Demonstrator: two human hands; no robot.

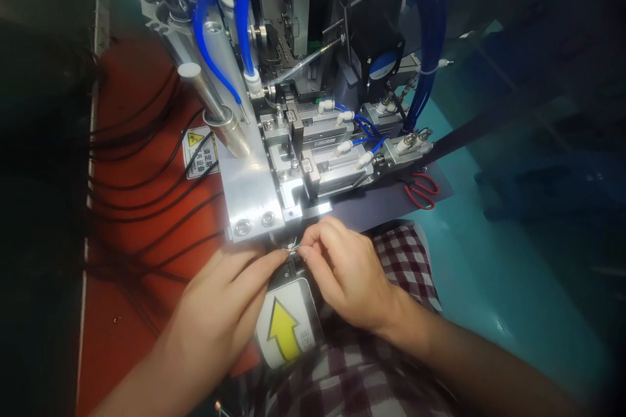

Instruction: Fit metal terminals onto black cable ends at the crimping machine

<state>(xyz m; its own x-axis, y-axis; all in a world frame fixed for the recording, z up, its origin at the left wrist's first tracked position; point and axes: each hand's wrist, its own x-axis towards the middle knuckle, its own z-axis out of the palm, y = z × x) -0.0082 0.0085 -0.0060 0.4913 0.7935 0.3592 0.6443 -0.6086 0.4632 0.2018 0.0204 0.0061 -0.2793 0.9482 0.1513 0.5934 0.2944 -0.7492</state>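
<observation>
My left hand (227, 290) has its fingers pressed together at the front edge of the machine's metal plate (252, 192). Facing it from the right, my right hand (345, 270) pinches with thumb and forefinger. Between the fingertips of both hands shows a small thin wire-like piece (295, 248), too small to name exactly. Just behind the fingers is a metal block (292, 212) of the machine. Below them lies a white label with a yellow arrow (282, 329).
Pneumatic cylinders (337, 166) with blue hoses (218, 65) stand behind the hands. Red-handled scissors or snips (420, 191) lie at the right. Black cables (151, 202) cross the red-orange surface (132, 91) at the left. A metal post (210, 104) rises from the plate.
</observation>
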